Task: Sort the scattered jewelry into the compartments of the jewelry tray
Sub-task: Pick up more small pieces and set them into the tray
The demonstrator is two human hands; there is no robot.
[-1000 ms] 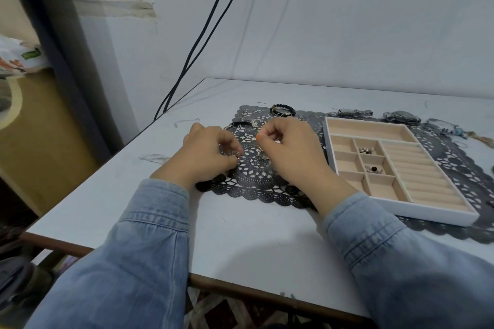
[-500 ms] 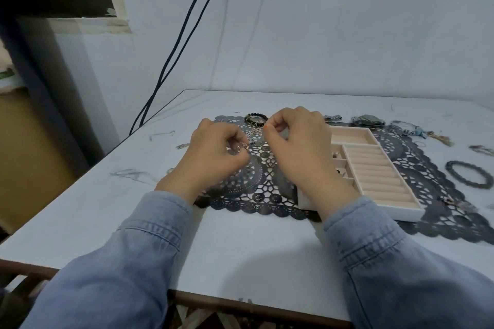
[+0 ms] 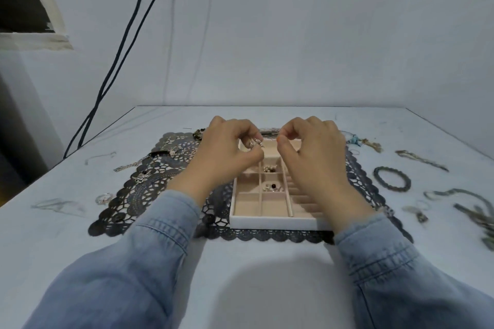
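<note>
The jewelry tray [image 3: 267,223], white-rimmed with beige compartments, lies on a black lace mat [image 3: 149,195] mid-table. Two of its small middle compartments hold small pieces [image 3: 272,187]. My left hand [image 3: 224,155] hovers over the tray's far left part and pinches a small silver piece [image 3: 255,143] between thumb and fingertips. My right hand [image 3: 312,152] hovers over the tray's far right part with its fingers curled and its thumb and forefinger nearly touching. I see nothing between them.
Loose silver pieces [image 3: 141,176] lie on the mat's left half, and a ring [image 3: 103,197] sits on the table beside it. On the right lie a dark bead bracelet [image 3: 391,178] and chains [image 3: 467,203]. Two cables [image 3: 120,61] hang down the back wall at the left.
Both hands have lifted off the mat's left side and moved right, over the tray's far end. The view has turned right, so the tray now sits in the middle.
</note>
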